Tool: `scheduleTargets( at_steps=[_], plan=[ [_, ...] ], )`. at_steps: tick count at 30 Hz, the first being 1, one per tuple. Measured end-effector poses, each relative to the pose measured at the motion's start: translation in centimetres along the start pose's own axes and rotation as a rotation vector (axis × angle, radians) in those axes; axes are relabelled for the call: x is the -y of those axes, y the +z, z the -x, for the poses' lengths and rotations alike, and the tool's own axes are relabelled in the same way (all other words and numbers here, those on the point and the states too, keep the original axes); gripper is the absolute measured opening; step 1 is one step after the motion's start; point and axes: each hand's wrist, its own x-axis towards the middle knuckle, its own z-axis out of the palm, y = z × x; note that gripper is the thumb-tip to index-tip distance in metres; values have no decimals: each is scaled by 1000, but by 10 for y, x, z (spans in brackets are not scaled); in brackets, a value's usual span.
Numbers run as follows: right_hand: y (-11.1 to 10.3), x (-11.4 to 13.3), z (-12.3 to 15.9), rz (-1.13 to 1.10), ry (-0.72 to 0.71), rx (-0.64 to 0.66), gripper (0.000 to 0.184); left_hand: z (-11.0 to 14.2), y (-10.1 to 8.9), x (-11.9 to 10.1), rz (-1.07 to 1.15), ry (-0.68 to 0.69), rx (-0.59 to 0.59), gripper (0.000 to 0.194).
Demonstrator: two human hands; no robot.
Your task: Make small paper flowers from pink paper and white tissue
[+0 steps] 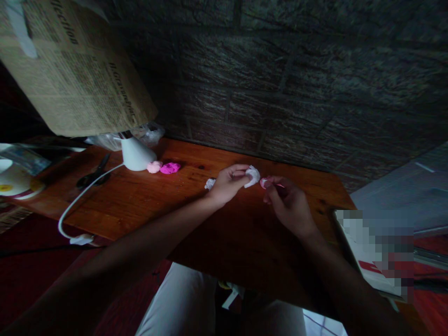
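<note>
My left hand (pixel 228 185) is closed, pinching a soft white crumpled lump (pixel 252 176) between thumb and fingers above the wooden table. Just to its right, my right hand (pixel 290 198) is closed on a small pink piece (pixel 263 183) that has some white on it. The two pieces face each other with a narrow gap between them. Whether they are paper or modelling clay I cannot tell. Another white crumpled lump (pixel 210 184) lies on the table behind my left wrist. Farther left, a bright pink lump (pixel 170 168) and a pale pink lump (pixel 154 166) lie side by side.
A lamp with a white base (pixel 138 154) and a newsprint shade (pixel 87 74) stands at the left, its white cord (pixel 72 205) hanging over the edge. Black scissors (pixel 94 175) and a paper cup (pixel 17 179) are beside it. A brick wall (pixel 280 84) rises behind the wooden table (pixel 147 205).
</note>
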Motion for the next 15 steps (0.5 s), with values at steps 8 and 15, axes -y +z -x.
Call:
scheduleTargets(
  at_steps=[8,15],
  plan=[
    [0,1,-1,-146,90,-59,33,0,-3,-1,126,-57,95,43],
    [2,-2,1,-70,41,-46,26,3,0,2,90,-57,126,47]
  ],
)
